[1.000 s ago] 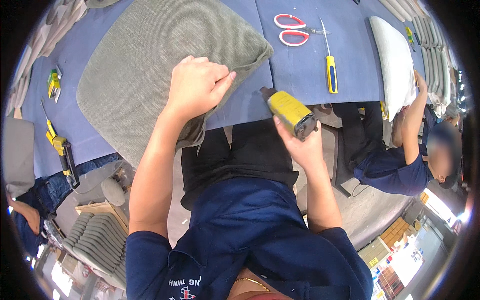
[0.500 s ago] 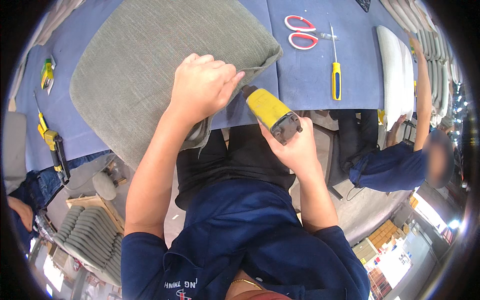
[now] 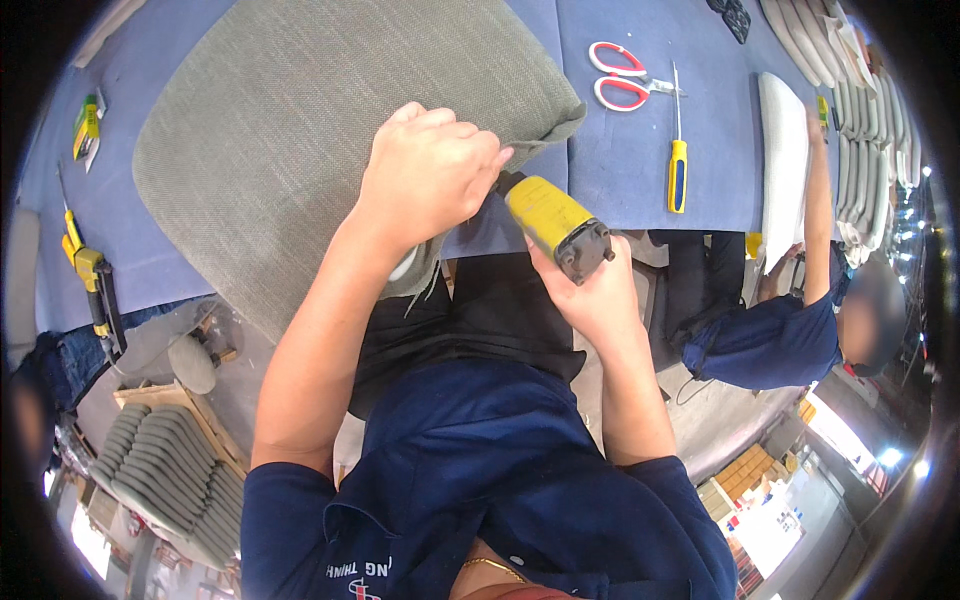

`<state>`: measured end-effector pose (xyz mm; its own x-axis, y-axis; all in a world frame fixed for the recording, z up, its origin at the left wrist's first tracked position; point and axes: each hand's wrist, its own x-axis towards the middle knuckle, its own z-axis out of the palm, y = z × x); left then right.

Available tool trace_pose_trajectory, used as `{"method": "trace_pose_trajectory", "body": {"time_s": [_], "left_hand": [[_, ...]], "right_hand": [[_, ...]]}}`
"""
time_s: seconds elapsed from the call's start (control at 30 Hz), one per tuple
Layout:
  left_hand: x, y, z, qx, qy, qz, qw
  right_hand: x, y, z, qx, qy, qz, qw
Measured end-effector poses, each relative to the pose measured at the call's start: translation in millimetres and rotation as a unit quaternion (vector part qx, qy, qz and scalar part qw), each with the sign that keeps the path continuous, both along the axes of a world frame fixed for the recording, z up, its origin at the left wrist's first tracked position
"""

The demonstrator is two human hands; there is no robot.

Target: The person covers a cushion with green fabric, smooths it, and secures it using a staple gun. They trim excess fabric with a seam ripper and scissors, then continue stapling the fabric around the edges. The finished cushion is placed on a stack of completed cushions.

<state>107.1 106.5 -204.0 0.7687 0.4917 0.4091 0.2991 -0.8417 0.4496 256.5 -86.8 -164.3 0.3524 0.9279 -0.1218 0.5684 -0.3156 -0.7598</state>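
A large seat cushion (image 3: 270,140) in grey-green woven fabric lies on the blue-covered table, its near edge overhanging toward me. My left hand (image 3: 425,180) is closed on the loose fabric at the cushion's near right edge, where frayed threads hang down. In my right hand (image 3: 605,295) is a yellow and black staple gun (image 3: 548,212). Its dark nose points at the cushion edge, right beside my left fingers. Whether the nose touches the fabric I cannot tell. The grip and trigger are hidden under the gun's body.
Red-and-white scissors (image 3: 622,92) and a yellow-handled screwdriver (image 3: 679,165) lie right of the cushion. Another yellow and black staple gun (image 3: 92,270) and a small green-yellow box (image 3: 86,127) are at left. A co-worker (image 3: 765,335) stands at right by white cushions (image 3: 783,150). Stacked cushions (image 3: 165,470) stand behind left.
The view has shifted a little, so the scissors and screwdriver appear farther right and lower. My left grip and the staple gun stay together at the cushion edge. The co-worker's arm has moved slightly.
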Motion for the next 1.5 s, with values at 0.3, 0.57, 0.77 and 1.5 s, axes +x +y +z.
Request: {"method": "trace_pose_trajectory", "body": {"time_s": [0.3,0.57,0.77,1.5], "left_hand": [[9,-3,10,0.025,0.078,-0.003,0.997],[13,-11,16,0.053,0.024,-0.015,0.998],[9,-7,12,0.04,0.01,-0.022,0.999],[9,-6,11,0.026,0.012,-0.022,0.999]], "right_hand": [[7,14,10,-0.136,0.02,-0.039,0.99],[22,-23,13,-0.03,0.05,-0.08,0.995],[38,-49,14,-0.081,-0.002,-0.14,0.987],[54,-57,-17,-0.002,0.08,-0.154,0.985]]}}
